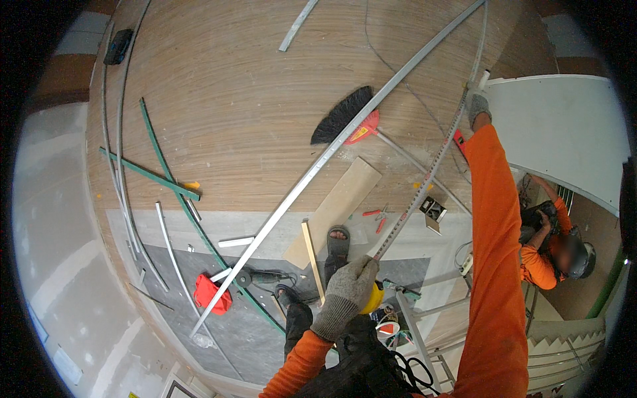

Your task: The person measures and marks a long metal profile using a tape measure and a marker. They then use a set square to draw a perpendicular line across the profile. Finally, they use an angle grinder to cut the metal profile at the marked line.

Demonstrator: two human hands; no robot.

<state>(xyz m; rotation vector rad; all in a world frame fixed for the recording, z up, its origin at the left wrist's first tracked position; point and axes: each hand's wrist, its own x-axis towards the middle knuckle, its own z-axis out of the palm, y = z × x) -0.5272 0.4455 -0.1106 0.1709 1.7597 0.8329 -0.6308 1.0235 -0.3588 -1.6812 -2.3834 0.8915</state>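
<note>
My left hand (350,282), in a grey knitted glove, is closed around a yellow tape measure (374,297) close to my body. From it a long narrow strip with dark marks, looking like the tape's blade (417,202), runs up and right to my outstretched right arm. There my right hand (477,106), also gloved, is closed on a long pale grey metal strip (481,43) that continues past it. A short white piece (484,78) sticks up by the right fingers; its kind is unclear. Left of both hands, a long silver metal bar (318,166) crosses diagonally.
A black broom head (345,116) and a red dustpan (363,127) lie by the bar. Green bars (162,149), an angle grinder (255,277), pliers (379,215) and a red bag (213,294) are left and ahead. A stepladder (415,325) and a crouching co-worker (536,265) are right.
</note>
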